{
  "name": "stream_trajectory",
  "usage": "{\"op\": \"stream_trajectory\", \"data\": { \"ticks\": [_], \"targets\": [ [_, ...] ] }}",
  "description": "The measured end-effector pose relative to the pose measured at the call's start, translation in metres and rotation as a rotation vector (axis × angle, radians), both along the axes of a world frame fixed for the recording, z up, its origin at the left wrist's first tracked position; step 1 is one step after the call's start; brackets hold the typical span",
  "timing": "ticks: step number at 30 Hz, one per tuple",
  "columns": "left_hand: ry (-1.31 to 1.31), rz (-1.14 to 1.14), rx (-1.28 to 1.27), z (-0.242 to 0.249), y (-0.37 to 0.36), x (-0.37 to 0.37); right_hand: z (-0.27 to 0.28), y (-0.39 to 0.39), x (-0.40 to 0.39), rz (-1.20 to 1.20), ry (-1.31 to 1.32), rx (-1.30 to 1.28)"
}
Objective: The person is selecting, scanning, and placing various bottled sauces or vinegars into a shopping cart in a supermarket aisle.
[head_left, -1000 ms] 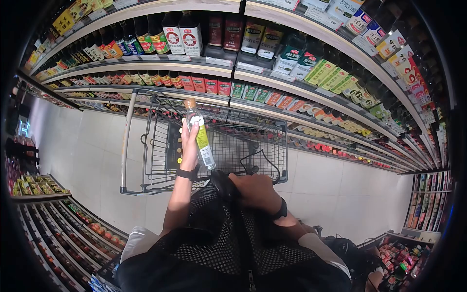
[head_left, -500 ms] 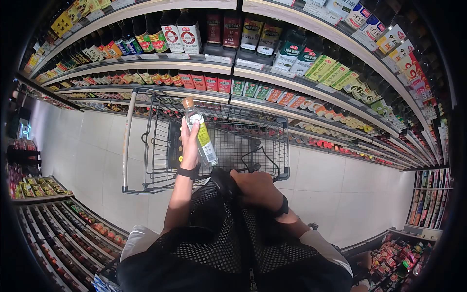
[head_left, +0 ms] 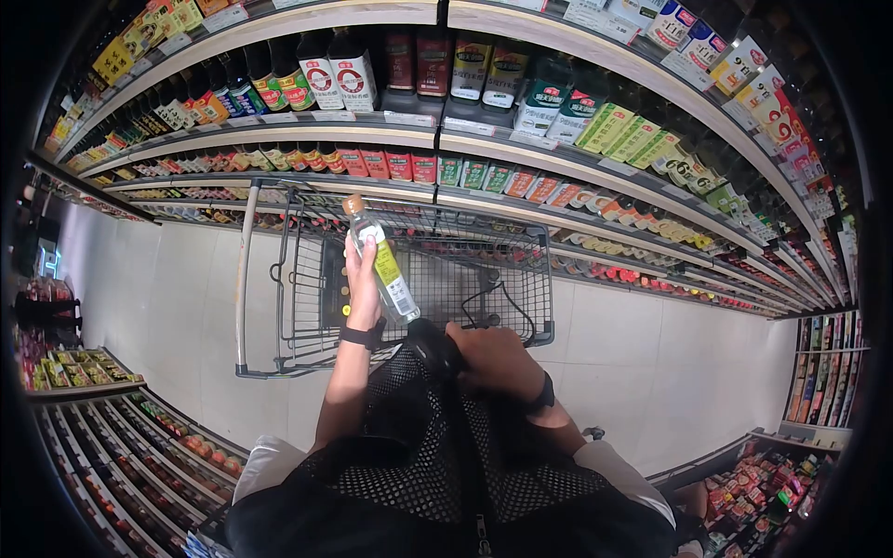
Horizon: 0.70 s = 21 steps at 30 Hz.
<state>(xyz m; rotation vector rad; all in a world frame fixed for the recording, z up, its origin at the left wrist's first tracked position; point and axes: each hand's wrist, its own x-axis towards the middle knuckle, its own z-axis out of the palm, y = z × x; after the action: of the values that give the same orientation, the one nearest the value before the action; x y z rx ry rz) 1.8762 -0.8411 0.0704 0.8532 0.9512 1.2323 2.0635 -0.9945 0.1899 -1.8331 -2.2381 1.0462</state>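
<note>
A clear bottle (head_left: 383, 265) with an orange-brown cap and a yellow-green and white label is tilted in my left hand (head_left: 361, 279), whose fingers wrap round it. Its base points down toward a black object (head_left: 432, 350) at chest height. Against that black object rests my right hand (head_left: 495, 360), with its fingers curled; they are partly hidden, so what they grip is hard to make out. Beyond both hands stands a wire shopping cart (head_left: 428, 290), and the bottle is above its near part.
Shelves (head_left: 395, 118) packed with bottles and cartons curve across the far side. Pale floor tiles (head_left: 609, 372) surround the cart. A rack of goods (head_left: 139, 465) stands at lower left, and a bin of packets (head_left: 767, 488) at lower right.
The bottle and my left hand have shifted very slightly, the cap a little lower and to the left. My right hand has barely moved. The view of the shelves has shifted slightly.
</note>
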Motion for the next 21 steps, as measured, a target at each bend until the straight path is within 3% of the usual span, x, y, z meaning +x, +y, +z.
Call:
{"op": "stream_trajectory", "data": {
  "ticks": [6, 8, 9, 11, 14, 18, 21],
  "targets": [
    [-0.242, -0.007, -0.002, 0.012, -0.003, 0.005, -0.053, 0.015, 0.013, -0.291, 0.327, 0.208],
    [-0.36, -0.055, -0.218, 0.026, -0.005, 0.009, -0.064, 0.023, 0.012, -0.556, 0.69, 0.148],
    [-0.467, -0.103, -0.214, 0.031, -0.007, 0.009, -0.065, 0.028, 0.015, -0.649, 0.742, -0.084],
    [-0.668, -0.196, -0.188, 0.044, -0.012, 0.014, -0.092, 0.03, 0.012, -0.639, 0.874, -0.042],
    [-0.641, -0.209, -0.133, 0.046, -0.014, 0.022, -0.089, 0.026, -0.004, -0.643, 1.076, 0.102],
    [-0.635, -0.224, -0.113, 0.045, -0.018, 0.029, -0.082, 0.021, -0.003, -0.758, 1.174, -0.092],
    [-0.616, -0.163, -0.17, 0.044, -0.019, 0.037, -0.064, 0.02, -0.007, -0.591, 1.18, 0.229]
  ]
}}
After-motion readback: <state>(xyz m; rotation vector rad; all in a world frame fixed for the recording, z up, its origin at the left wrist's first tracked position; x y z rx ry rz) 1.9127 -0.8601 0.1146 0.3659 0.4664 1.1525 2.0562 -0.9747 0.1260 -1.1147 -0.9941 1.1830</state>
